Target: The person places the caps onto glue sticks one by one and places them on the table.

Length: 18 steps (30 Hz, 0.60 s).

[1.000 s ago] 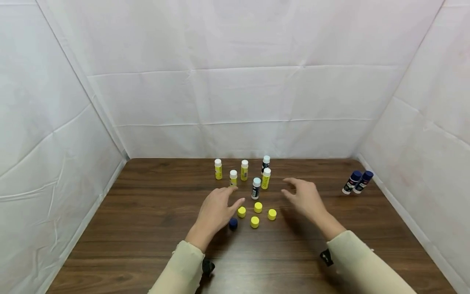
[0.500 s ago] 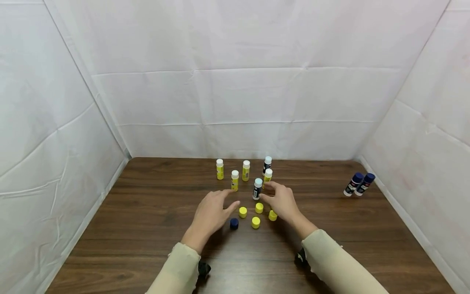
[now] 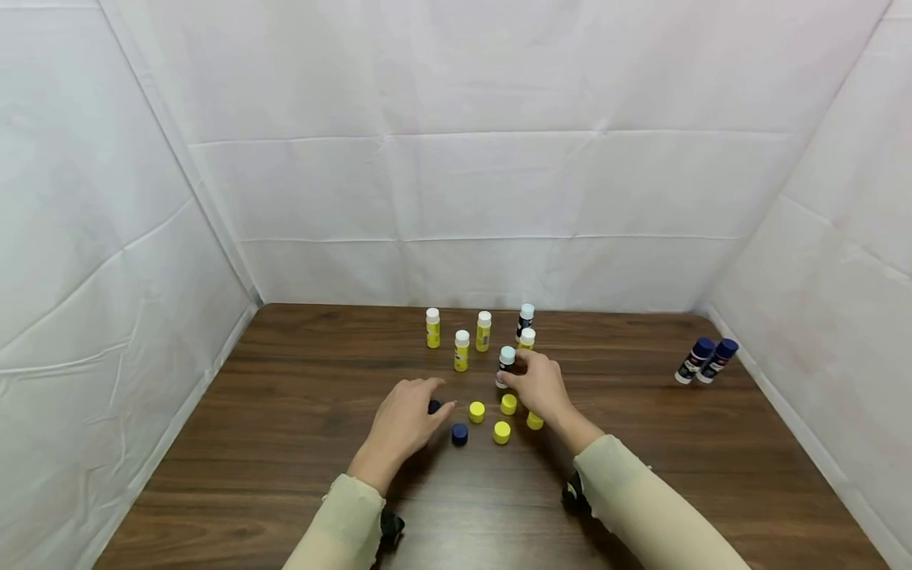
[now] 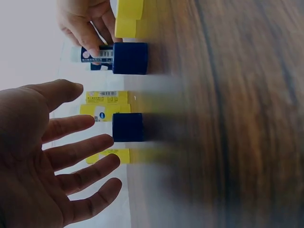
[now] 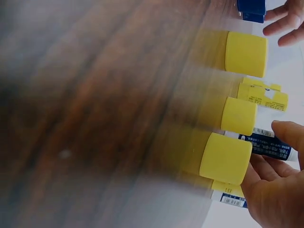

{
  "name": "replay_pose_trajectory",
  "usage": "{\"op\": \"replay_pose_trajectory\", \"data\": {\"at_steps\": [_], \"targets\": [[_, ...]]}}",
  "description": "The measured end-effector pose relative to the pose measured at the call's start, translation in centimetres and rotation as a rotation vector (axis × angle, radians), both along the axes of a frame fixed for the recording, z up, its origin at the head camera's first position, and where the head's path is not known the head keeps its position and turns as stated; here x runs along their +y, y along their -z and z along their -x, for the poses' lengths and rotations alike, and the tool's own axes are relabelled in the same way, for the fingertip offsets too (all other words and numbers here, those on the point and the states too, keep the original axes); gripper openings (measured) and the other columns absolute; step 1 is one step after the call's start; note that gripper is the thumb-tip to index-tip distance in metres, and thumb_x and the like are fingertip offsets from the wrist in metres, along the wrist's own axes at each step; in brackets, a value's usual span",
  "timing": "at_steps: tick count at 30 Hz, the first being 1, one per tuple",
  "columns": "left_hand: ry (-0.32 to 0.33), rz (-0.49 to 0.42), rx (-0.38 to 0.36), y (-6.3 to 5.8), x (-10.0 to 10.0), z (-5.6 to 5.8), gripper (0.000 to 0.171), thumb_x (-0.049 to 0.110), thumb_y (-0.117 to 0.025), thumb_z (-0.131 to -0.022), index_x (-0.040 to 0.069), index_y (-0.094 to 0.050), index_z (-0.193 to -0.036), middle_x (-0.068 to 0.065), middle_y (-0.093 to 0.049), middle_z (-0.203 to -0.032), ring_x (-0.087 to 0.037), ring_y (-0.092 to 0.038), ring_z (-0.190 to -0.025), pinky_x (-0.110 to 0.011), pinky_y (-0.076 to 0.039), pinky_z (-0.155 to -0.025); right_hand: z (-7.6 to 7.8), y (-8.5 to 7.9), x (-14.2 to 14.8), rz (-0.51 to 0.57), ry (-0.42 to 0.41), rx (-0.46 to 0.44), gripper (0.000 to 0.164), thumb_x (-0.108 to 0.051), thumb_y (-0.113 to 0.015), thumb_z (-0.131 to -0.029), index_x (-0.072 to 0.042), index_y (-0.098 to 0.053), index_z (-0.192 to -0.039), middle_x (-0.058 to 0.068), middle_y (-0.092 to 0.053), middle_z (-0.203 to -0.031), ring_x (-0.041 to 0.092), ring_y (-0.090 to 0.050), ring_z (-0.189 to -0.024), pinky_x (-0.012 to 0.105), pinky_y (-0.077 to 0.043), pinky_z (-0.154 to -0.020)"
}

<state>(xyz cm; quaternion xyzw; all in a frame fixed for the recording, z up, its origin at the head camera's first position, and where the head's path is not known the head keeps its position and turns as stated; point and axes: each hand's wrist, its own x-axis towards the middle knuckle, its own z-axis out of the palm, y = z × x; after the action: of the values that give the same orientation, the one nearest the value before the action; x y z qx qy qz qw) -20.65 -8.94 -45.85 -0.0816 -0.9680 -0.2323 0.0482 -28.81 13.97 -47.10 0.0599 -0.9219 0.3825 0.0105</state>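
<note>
My right hand [image 3: 545,389] holds a navy glue stick [image 3: 507,360] with a pale top, thumb on one side and fingers on the other; it stands upright. In the right wrist view the navy glue stick [image 5: 268,144] shows between thumb and fingers. My left hand [image 3: 403,419] has its fingers spread and holds nothing. Close by its thumb is a navy cap [image 3: 459,434]; a second navy cap [image 3: 434,406] is partly hidden behind that hand. Yellow caps [image 3: 502,432] lie between the hands, one partly covered by the right hand.
Several yellow glue sticks [image 3: 461,351] with white tops stand toward the back, beside another navy glue stick [image 3: 525,321]. Two navy-capped glue sticks [image 3: 693,361] stand at the table's right side. White cloth walls [image 3: 492,182] enclose the wooden table [image 3: 285,443] at the back and sides.
My right hand has moved left to the navy glue stick and taken hold of it. The left hand has drawn slightly back and left, uncovering a second navy cap.
</note>
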Motion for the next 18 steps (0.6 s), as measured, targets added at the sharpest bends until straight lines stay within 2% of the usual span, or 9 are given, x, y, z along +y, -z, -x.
{"op": "replay_pose_trajectory", "data": {"at_steps": [2, 7, 18], "targets": [[-0.002, 0.003, 0.001, 0.13, -0.19, -0.06, 0.045, 0.039, -0.070, -0.097, 0.012, -0.067, -0.133, -0.009, -0.069, -0.128, -0.032, -0.062, -0.121, -0.050, -0.050, -0.103, 0.21, 0.02, -0.16, -0.006, 0.001, 0.001, 0.034, -0.025, -0.077, -0.093, -0.009, -0.069, -0.123, 0.008, -0.072, -0.120, 0.027, -0.067, -0.109, 0.043, -0.057, -0.086], [-0.001, 0.007, 0.003, 0.34, -0.39, -0.26, 0.043, 0.034, -0.074, -0.095, 0.012, -0.068, -0.131, -0.008, -0.070, -0.125, -0.032, -0.062, -0.119, -0.049, -0.051, -0.101, 0.55, 0.27, -0.25, -0.012, 0.007, -0.004, 0.035, -0.021, -0.079, -0.091, -0.006, -0.069, -0.121, 0.011, -0.073, -0.115, 0.028, -0.069, -0.105, 0.042, -0.058, -0.083], [-0.008, 0.035, -0.037, 0.70, -0.95, 0.03, 0.047, 0.025, -0.083, -0.087, 0.014, -0.068, -0.130, -0.006, -0.069, -0.125, -0.028, -0.063, -0.118, -0.047, -0.051, -0.100, 0.91, 0.60, -0.53, -0.042, -0.015, -0.014, 0.038, -0.014, -0.081, -0.087, -0.005, -0.068, -0.122, 0.014, -0.072, -0.115, 0.033, -0.066, -0.111, 0.048, -0.055, -0.091]]}}
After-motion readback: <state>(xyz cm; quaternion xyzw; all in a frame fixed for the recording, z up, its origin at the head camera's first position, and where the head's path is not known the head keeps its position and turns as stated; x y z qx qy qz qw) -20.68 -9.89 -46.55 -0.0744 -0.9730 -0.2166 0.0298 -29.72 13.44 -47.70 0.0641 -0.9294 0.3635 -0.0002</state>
